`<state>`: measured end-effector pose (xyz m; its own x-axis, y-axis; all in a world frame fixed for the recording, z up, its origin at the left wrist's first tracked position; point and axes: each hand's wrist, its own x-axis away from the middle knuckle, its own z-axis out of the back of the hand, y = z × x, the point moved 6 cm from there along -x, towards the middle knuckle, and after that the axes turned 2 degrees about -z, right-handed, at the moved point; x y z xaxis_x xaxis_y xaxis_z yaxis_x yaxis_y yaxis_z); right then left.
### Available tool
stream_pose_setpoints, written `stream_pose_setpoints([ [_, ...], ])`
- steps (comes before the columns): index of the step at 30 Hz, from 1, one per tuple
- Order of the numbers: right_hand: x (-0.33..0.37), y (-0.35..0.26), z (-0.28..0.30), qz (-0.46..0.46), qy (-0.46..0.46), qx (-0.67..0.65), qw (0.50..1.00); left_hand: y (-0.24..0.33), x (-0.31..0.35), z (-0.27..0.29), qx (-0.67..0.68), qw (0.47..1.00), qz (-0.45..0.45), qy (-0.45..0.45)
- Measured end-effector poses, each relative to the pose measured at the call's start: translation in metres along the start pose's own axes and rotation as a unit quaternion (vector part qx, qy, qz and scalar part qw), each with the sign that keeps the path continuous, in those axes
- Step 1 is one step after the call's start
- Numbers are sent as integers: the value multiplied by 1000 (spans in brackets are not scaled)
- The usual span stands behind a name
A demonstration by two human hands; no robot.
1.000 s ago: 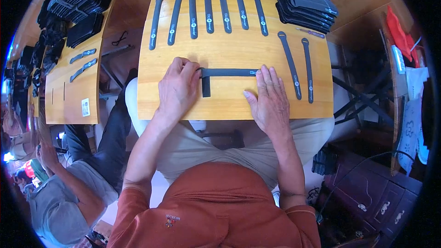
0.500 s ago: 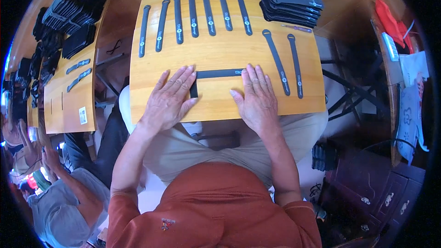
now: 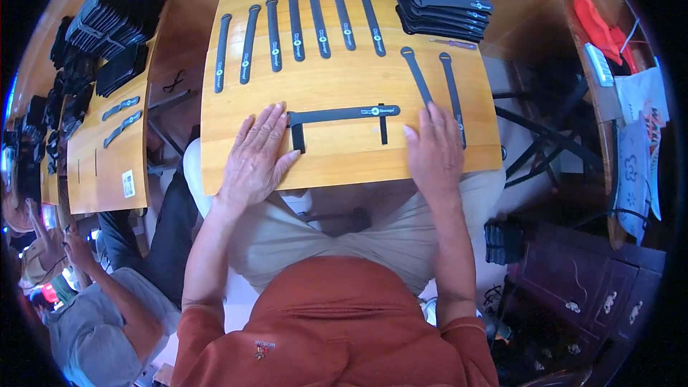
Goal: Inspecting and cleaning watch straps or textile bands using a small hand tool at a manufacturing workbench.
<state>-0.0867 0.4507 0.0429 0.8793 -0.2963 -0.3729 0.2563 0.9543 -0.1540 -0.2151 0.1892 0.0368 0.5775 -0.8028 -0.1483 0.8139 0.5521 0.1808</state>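
A long black strap lies flat near the wooden counter's front edge, between the hands. The left hand rests spread beside its bent end; the right hand lies flat, gripping nothing. The strap looks light and limp, best pinched at the ends.

Both arms are stretched forward from the lower edge, bare below short orange sleeves. The left hand is laid flat, palm down, with the fingers spread a little and the thumb pointed out to the right. The right hand is laid flat too, palm down, fingers close together. Nothing is gripped. The two hands are kept well apart.
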Motion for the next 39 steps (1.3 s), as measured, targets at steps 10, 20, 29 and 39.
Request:
stream_pose_setpoints([
  [10, 66, -1, 16, -28, -47, 49, 997, 6, 12, 3, 34, 998, 32, 29],
  [20, 98, 4, 26, -20, 29, 13, 999, 98, 37, -2, 307, 937, -87, 143],
  [29, 159, -32, 83, 24, 172, -64, 983, 178, -1, -50, 634, 747, 21, -197],
  [39, 141, -28, 64, 29, 105, -215, 971, 123, 21, -40, 749, 640, 171, -7],
])
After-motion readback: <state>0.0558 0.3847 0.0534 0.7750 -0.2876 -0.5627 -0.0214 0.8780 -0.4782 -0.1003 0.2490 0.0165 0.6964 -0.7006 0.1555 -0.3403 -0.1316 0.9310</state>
